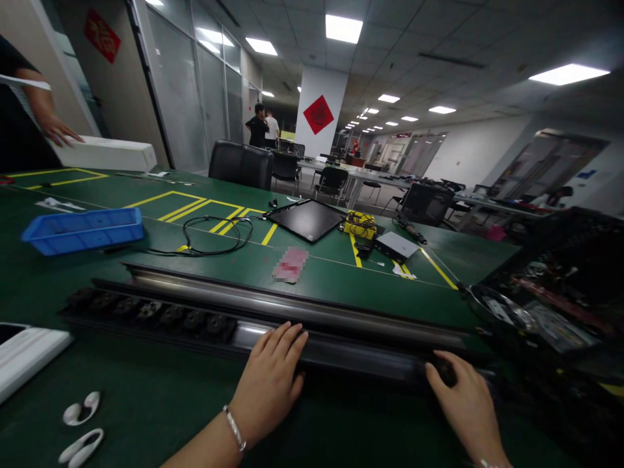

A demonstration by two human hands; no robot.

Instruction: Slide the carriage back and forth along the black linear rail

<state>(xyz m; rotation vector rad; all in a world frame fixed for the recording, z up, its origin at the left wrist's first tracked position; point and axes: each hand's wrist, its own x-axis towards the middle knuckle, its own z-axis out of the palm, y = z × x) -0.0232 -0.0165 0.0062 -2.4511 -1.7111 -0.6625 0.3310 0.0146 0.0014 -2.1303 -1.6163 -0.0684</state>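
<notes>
A long black power strip rail (273, 312) with a row of sockets lies across the green table (341, 279) in front of me. My left hand (270, 380) rests flat on the rail's near edge, fingers stretched out over it. My right hand (463, 403) is at the rail's right end, fingers curled onto it. A silver bracelet sits on my left wrist.
A blue plastic bin (82, 229) and a black cable (214, 237) lie to the left. A black flat panel (307, 220), a yellow cable bundle (359, 224) and a small box (396, 246) lie farther back. A white case (26, 354) and white earbuds (80, 426) sit near left. Another person's hand (56, 130) rests on a white box (107, 155).
</notes>
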